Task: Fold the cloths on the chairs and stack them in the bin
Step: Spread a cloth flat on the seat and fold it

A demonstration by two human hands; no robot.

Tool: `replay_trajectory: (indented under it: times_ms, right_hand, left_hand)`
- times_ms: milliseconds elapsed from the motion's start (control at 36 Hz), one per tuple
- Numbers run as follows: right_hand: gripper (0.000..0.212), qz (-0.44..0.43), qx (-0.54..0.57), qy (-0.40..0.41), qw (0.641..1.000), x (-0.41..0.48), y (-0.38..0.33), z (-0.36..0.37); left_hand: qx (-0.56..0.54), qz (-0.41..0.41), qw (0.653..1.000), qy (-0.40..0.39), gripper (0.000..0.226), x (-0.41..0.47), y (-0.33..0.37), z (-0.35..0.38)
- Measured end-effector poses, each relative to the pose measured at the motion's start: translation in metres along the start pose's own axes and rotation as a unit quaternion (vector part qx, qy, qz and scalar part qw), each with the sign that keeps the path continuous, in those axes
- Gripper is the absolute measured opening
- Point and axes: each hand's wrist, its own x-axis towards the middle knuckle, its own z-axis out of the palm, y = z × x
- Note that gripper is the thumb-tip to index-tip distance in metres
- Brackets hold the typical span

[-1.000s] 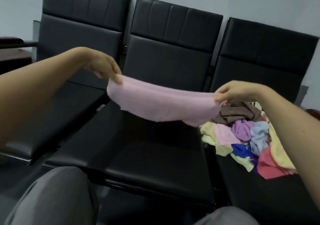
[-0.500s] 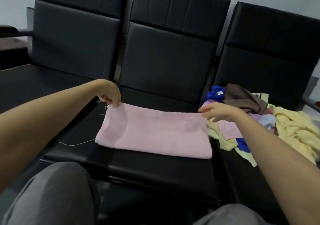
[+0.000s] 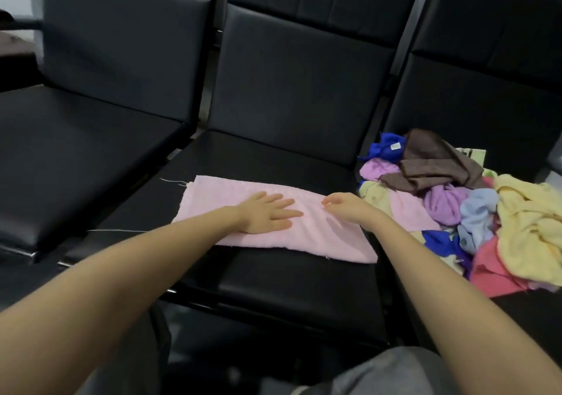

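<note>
The pink cloth (image 3: 334,242) lay flat, folded to a long strip, on the seat of the middle chair (image 3: 273,279). The left hand (image 3: 267,215) pressed on its centre, fingers (image 3: 282,204) straight and spread apart. The right hand (image 3: 346,207) hung just over its right part, fingers loosely curled, gripping nothing. A pile of mixed cloths (image 3: 456,200) sat on the right chair (image 3: 486,90).

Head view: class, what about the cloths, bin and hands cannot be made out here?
Bin: outside the frame of the head view.
Cloth pile: count unclear; cloths overlap, right edge cuts it off.
Pink cloth: layer count hidden; only its top shows, under the left hand.
Right hand: pinching or just touching the pink cloth? Curled fingers hide the contact.
</note>
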Motion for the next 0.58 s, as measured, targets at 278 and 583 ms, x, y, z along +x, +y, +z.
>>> replay_trajectory:
  times_ms: [278,583]
  right_hand:
    - [0.027,-0.036,-0.072,0.111,0.991,0.0,-0.019,0.041]
    - [0.031,-0.025,0.15,0.13,0.98,-0.016,0.006,0.063]
  left_hand:
    - [-0.135,-0.375,0.914,0.071,0.056,0.015,0.029,-0.004]
    - [-0.335,-0.265,0.887,0.176,0.037,-0.027,-0.007,-0.036]
